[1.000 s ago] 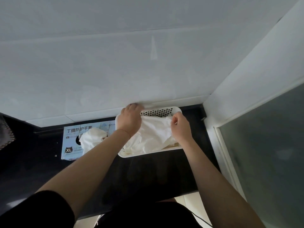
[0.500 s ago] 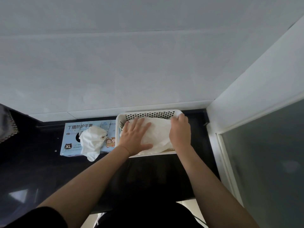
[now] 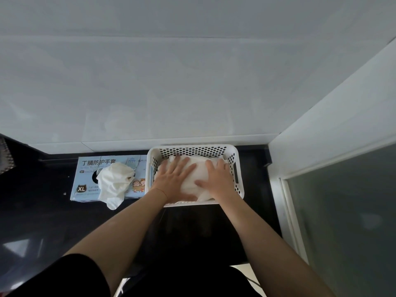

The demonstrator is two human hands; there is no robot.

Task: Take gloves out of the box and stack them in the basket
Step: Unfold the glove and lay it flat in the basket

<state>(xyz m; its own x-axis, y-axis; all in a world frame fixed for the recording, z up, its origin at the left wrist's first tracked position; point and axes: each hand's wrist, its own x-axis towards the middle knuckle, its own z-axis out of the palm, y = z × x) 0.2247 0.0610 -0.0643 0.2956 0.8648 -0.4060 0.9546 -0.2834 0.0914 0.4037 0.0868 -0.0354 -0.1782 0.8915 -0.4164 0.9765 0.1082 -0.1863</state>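
white tiled wall point(image 3: 171, 82) fills the upper view; under it we note a black counter point(image 3: 42, 221). white perforated basket point(image 3: 239, 166) sits on the counter against the wall, touching the right end of a pale blue nitrile glove box point(image 3: 90, 168) marked xl. stack of white gloves point(image 3: 198, 170) lies inside the basket. one loose white glove point(image 3: 114, 183) spills from the box opening and hangs over its front edge. our left hand point(image 3: 174, 179) lies flat, fingers straight and spread, palm pressing the stack's left side. our right hand point(image 3: 216, 179) is likewise flat, fingers extended, pressing the right side. neither hand grips anything.
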